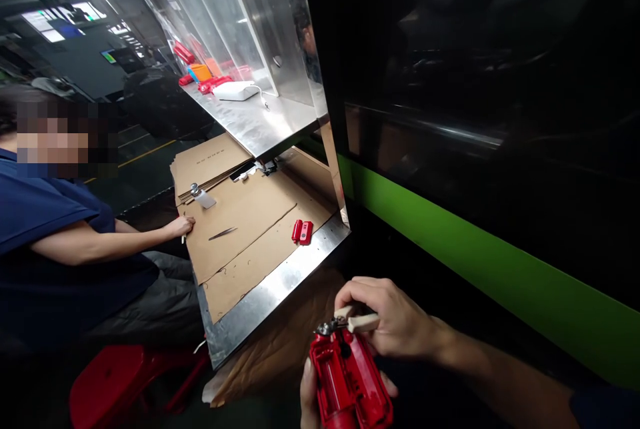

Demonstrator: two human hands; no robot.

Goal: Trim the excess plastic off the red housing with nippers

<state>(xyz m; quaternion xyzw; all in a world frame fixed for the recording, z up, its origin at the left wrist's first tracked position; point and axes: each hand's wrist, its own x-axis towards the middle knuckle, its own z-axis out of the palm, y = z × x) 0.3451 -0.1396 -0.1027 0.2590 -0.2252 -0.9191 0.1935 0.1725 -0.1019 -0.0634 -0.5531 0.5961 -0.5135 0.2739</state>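
Near the bottom of the head view, my left hand (309, 392) is closed around a red plastic housing (350, 382). Its thumb shows on the near left side and a fingertip on the right; the rest is hidden beneath. Ribs and hollow compartments show on the housing's upward face. My right hand (395, 316) grips cutting pliers by their pale handles (364, 323). The metal jaws (327, 328) are at the housing's top edge; whether they bite into it I cannot tell.
A metal-edged table (285, 266) covered with cardboard carries two small red parts (302, 232), tweezers (223, 234) and a small metal-topped bottle (203, 196). A co-worker (60, 236) sits left. A shelf (280, 126) holds red parts and a white device (235, 90). A red stool (107, 379) stands below.
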